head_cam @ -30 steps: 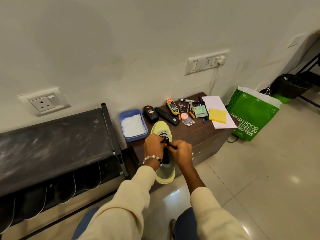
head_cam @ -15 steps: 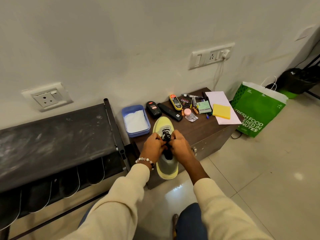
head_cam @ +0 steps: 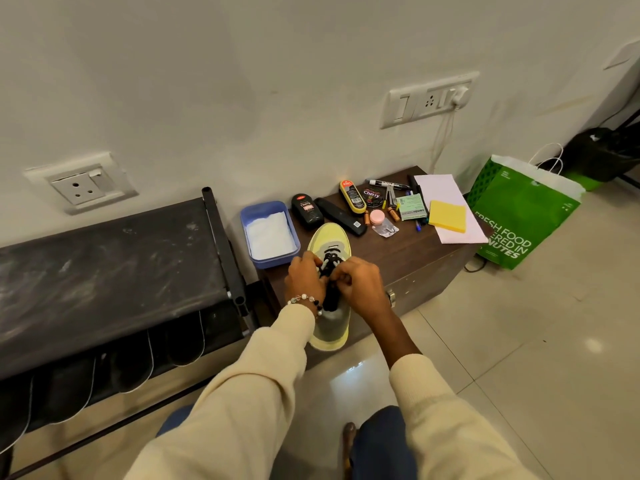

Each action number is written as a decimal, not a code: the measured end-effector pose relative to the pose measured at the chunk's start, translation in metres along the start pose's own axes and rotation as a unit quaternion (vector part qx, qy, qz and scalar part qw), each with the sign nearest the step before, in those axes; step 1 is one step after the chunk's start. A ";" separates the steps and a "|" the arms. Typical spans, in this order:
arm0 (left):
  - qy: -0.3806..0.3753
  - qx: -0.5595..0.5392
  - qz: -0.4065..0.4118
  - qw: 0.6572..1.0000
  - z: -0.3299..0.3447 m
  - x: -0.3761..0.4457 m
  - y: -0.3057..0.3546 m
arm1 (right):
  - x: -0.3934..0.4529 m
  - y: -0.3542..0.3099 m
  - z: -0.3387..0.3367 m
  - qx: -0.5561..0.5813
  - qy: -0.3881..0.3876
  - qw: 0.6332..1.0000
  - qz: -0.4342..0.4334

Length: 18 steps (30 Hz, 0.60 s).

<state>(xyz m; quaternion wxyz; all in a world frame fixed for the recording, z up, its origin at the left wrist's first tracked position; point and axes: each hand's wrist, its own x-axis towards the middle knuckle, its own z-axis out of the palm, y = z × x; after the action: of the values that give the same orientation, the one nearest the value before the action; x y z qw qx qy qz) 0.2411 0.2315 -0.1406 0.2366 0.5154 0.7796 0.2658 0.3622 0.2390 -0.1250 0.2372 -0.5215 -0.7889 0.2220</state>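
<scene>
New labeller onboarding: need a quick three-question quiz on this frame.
1. True or false: the left hand and right hand both grip the black laces of the yellow sneaker.
2. What stands just left of the sneaker's toe? A) blue tub B) kettle C) laptop
3. Fill in: the green paper bag stands on the ___.
Key: 1 true; 2 A; 3 floor.

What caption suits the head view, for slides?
Left hand and right hand pinch the black laces of a yellow shoe on a wooden cabinet.
</scene>
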 end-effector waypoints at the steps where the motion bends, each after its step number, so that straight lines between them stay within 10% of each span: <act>1: -0.001 0.004 -0.004 1.000 0.000 0.001 0.000 | 0.002 0.000 0.000 0.034 0.023 0.999 0.032; 8: -0.015 0.110 -0.026 0.993 0.006 0.005 0.003 | 0.022 0.000 0.015 0.083 0.045 0.977 0.189; 18: -0.031 0.090 -0.062 0.994 0.009 0.003 -0.001 | 0.022 -0.010 0.033 -0.155 0.029 0.961 0.226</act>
<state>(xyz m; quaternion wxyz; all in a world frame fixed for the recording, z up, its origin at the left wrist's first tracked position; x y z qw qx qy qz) 0.2450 0.2353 -0.1480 0.2296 0.4935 0.8228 0.1635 0.3273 0.2528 -0.1424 0.1196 -0.7227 -0.6683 0.1294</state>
